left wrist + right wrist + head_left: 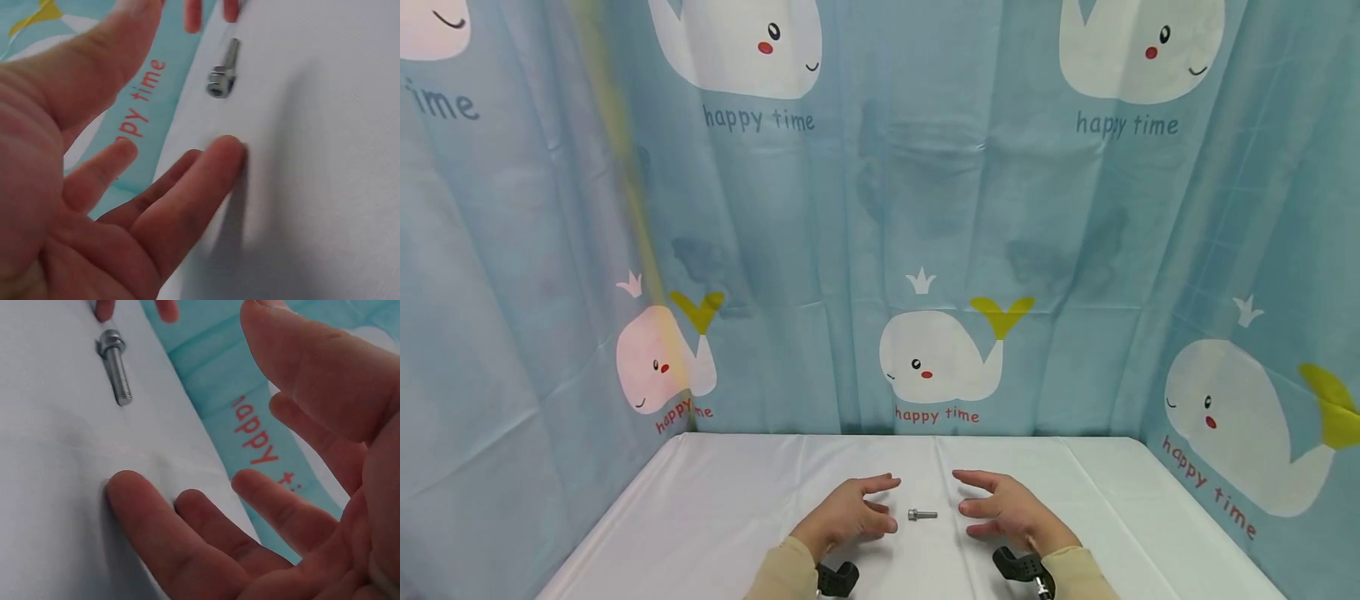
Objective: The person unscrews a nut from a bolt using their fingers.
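Between my two hands, on the white tabletop point(715, 517), a small metal bolt point(922, 515) lies on its side, its head turned toward my left hand point(844, 512) and its threaded shank pointing toward my right hand point(1018, 511). Both hands are open, palms facing inward, fingers parted and slightly bent; neither holds anything, and neither touches the bolt. Tight behind the head sits what may be a nut point(222, 70); I cannot tell whether it is a separate piece. Nor can I tell whether any of my fingertips rest on the tabletop.

I take this to be the approach: hands near on either side, the grasp not yet made. As I judge it, the next move calls for closing a thumb and fingertips low around the bolt, the left being better placed for the head, the right for the shank. Something this slim and round could roll away, so a light pinch from opposite sides seems wisest.
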### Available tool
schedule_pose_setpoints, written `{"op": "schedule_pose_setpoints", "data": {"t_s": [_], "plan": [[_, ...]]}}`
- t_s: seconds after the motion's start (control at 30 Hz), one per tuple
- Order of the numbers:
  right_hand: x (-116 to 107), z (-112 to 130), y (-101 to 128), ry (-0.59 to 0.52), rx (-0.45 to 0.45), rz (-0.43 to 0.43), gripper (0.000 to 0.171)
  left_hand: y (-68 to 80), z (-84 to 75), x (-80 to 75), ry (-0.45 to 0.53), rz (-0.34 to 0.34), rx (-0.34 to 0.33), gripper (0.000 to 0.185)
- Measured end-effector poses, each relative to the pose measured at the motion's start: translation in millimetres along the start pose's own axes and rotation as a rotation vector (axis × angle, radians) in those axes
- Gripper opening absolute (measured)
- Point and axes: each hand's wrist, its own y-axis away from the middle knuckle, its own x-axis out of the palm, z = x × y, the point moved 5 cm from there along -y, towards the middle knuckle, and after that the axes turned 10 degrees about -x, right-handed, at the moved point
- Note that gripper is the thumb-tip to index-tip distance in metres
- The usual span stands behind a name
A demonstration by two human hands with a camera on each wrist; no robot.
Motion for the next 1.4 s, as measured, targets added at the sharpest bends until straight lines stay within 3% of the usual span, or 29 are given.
{"op": "schedule_pose_setpoints", "data": {"t_s": [0.3,0.63,0.93,1.3,1.4], "plan": [[16.6,-10.3,-11.9,0.133,0.015,-0.006,0.060,-6.1,-0.8,9.4,-0.203,-0.100,0.038,0.054],[32.9,-3.8,-20.1,0.222,-0.023,0.002,0.052,-16.5,-7.1,18.6,-0.434,-0.204,0.075,0.044],[40.3,-0.6,-26.9,0.399,-0.047,-0.031,0.038,-24.3,-9.8,25.9,-0.495,-0.327,0.066,0.034],[49.5,-5.0,-33.3,0.636,-0.085,-0.042,0.009,-20.3,-14.8,33.0,-0.639,-0.361,0.161,0.014],[51.2,-6.1,-33.5,0.700,-0.095,-0.051,0.009,-17.8,-15.9,34.7,-0.670,-0.369,0.187,0.010]]}}
